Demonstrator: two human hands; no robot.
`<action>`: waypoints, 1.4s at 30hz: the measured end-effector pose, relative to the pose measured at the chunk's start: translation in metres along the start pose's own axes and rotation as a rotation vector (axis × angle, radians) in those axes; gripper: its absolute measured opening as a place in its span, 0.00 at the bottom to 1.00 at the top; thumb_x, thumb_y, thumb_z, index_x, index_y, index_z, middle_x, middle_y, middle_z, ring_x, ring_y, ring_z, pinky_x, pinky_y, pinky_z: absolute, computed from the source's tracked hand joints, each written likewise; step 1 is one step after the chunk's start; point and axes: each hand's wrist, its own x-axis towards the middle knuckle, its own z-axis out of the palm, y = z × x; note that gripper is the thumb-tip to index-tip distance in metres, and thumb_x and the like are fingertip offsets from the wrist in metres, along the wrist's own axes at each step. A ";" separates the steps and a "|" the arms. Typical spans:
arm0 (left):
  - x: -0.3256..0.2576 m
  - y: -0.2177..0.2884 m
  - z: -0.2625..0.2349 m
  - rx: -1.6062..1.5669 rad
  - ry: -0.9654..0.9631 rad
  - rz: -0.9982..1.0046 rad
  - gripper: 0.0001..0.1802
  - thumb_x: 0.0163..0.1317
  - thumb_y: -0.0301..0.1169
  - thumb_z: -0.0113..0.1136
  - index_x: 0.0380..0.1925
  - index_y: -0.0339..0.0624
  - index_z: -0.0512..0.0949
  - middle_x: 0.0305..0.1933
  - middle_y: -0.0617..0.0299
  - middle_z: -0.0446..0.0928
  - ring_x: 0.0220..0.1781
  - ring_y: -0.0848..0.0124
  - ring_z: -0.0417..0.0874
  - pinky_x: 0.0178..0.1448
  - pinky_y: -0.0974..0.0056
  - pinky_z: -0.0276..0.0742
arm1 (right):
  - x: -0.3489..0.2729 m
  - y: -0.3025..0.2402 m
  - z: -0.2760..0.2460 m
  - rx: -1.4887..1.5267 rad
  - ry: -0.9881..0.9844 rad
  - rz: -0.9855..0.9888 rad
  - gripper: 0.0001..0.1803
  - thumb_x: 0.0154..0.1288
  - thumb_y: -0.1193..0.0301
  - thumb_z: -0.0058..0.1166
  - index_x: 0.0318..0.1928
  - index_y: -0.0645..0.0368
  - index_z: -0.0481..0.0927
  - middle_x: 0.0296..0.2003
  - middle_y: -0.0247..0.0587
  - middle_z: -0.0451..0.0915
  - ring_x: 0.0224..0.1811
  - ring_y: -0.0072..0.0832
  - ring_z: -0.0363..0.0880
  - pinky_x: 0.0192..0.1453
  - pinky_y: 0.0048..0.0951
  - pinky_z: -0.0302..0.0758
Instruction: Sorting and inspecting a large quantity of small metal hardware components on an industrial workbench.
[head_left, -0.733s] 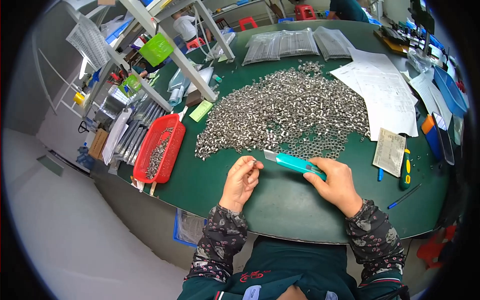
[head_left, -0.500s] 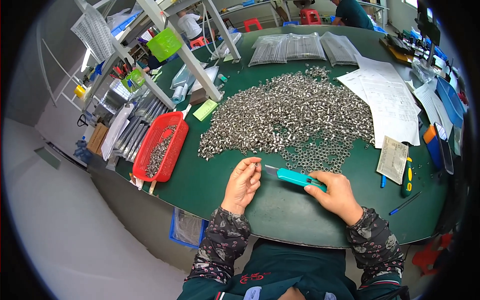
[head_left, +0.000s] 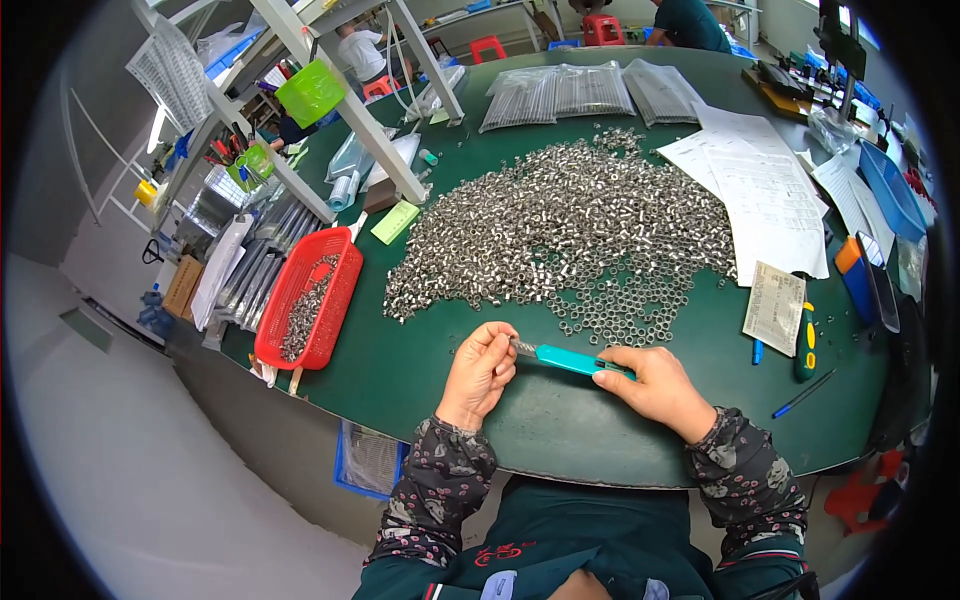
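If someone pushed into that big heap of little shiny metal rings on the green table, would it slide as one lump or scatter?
Probably scatter: the heap of metal rings is loose separate pieces, with strays already spread at its edge. Being short and round, some would likely roll. The whole heap looks heavy, though each ring seems light.

One head-worn fisheye view looks steeply down from close above the green tabletop (head_left: 560, 430). Forearms enter from the lower edge. Straight edges bend toward the rim.

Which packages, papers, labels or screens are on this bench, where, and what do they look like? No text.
Clear plastic bags: far edge of the table, a row, long silvery contents.
White printed sheets: right of the metal parts pile, overlapping.
Small printed slip: right front, rectangular, pale.
Green card: left of the pile, flat, light green.
Screens: none clearly visible.
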 end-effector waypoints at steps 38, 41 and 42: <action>-0.006 0.010 -0.004 0.199 -0.145 -0.232 0.13 0.66 0.36 0.46 0.28 0.40 0.70 0.22 0.69 0.66 0.16 0.87 0.56 0.18 0.81 0.51 | -0.001 -0.006 -0.023 -0.485 0.275 -0.435 0.13 0.47 0.62 0.59 0.34 0.53 0.78 0.20 0.36 0.71 0.26 0.33 0.73 0.29 0.36 0.68; -0.006 0.014 -0.002 0.239 -0.204 -0.290 0.13 0.66 0.37 0.47 0.27 0.40 0.70 0.23 0.69 0.66 0.16 0.87 0.56 0.18 0.81 0.52 | -0.002 -0.008 -0.028 -0.573 0.321 -0.525 0.15 0.45 0.63 0.60 0.35 0.52 0.76 0.21 0.34 0.66 0.27 0.32 0.68 0.31 0.33 0.63; -0.007 0.015 -0.002 0.256 -0.216 -0.305 0.13 0.65 0.38 0.48 0.26 0.40 0.70 0.23 0.69 0.66 0.17 0.87 0.56 0.19 0.82 0.52 | -0.002 -0.010 -0.030 -0.573 0.321 -0.523 0.15 0.45 0.63 0.60 0.35 0.52 0.76 0.21 0.34 0.66 0.27 0.32 0.68 0.31 0.33 0.63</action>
